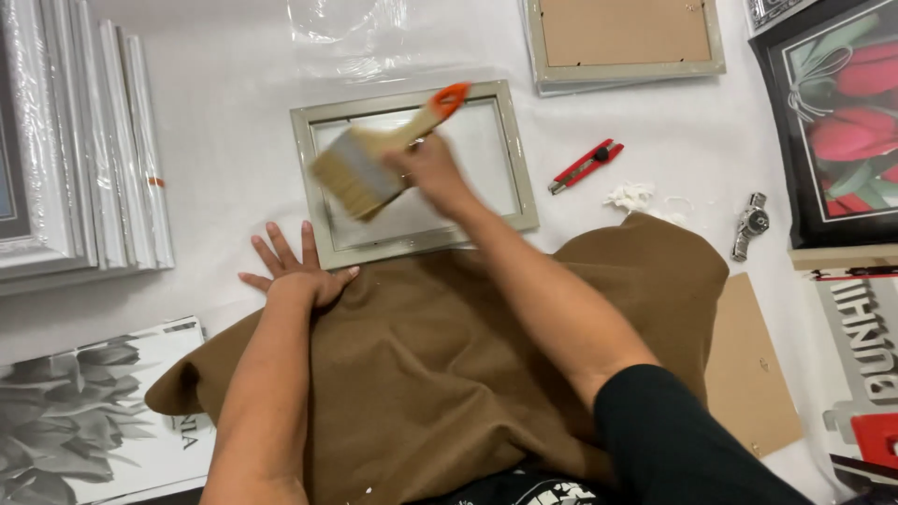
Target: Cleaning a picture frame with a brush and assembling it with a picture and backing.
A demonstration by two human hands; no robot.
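Meanwhile the right hand [432, 168] grips a paintbrush [369, 164] over the grey frame [323, 187]; the left hand [297, 271] lies spread flat on the desk [224, 103].

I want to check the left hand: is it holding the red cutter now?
No, the left hand lies flat and open on the table beside the brown cloth, while the red cutter lies apart, untouched.

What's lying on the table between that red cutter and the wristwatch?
In the head view, small white crumpled scraps lie between the red cutter and the wristwatch.
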